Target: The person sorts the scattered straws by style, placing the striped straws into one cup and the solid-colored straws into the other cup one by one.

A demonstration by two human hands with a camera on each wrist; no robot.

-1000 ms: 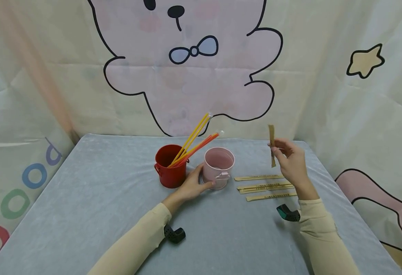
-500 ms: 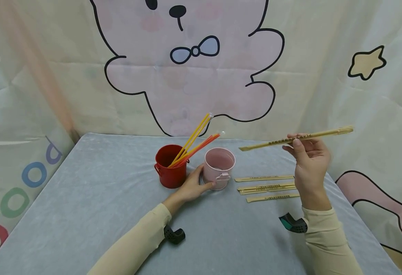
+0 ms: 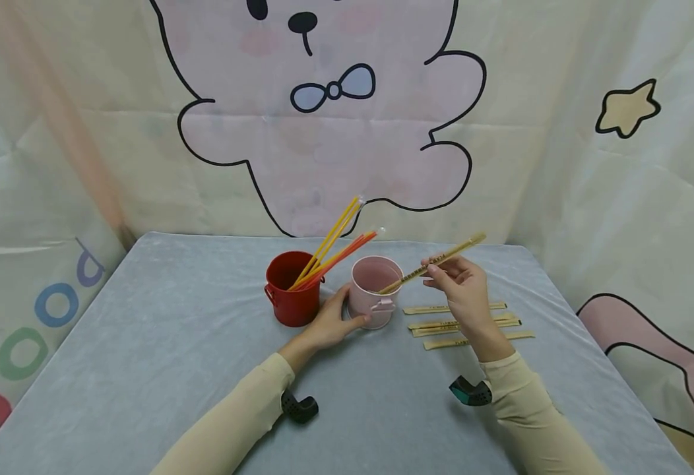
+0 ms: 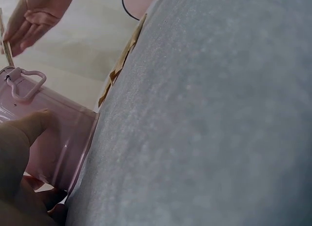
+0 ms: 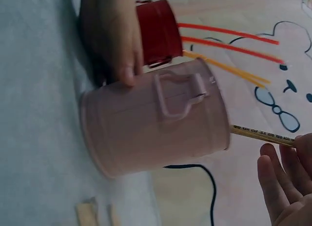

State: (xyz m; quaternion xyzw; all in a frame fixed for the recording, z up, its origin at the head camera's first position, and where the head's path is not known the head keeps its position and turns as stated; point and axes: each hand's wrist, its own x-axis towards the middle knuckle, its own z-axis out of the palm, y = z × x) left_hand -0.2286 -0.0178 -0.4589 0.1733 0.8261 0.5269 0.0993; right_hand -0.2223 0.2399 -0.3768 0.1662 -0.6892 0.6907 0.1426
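My left hand (image 3: 326,324) grips the small pink metal bucket (image 3: 377,320) low on its side, thumb across the front. In the left wrist view, the bucket (image 4: 61,123) stands on the cloth with its wire handle hanging down. My right hand (image 3: 464,290) pinches a straw in a printed brown paper wrapper (image 3: 462,246). The wrapped straw slants, its lower end inside the pink bucket's mouth and its upper end pointing up to the right. In the right wrist view, the wrapped straw (image 5: 261,134) runs from the rim to the right fingertips.
Left of the pink bucket stands a red bucket (image 3: 296,308) holding yellow straws (image 3: 336,231) and orange straws (image 3: 353,248) in clear wrap. Several more paper-wrapped straws (image 3: 436,326) lie on the grey-blue cloth (image 3: 382,409) to the right. A printed cartoon backdrop (image 3: 335,145) hangs behind.
My right hand first raised the wrapped straw and swung right, then came left and lowered its end into the pink bucket. My left hand has stayed on that bucket.
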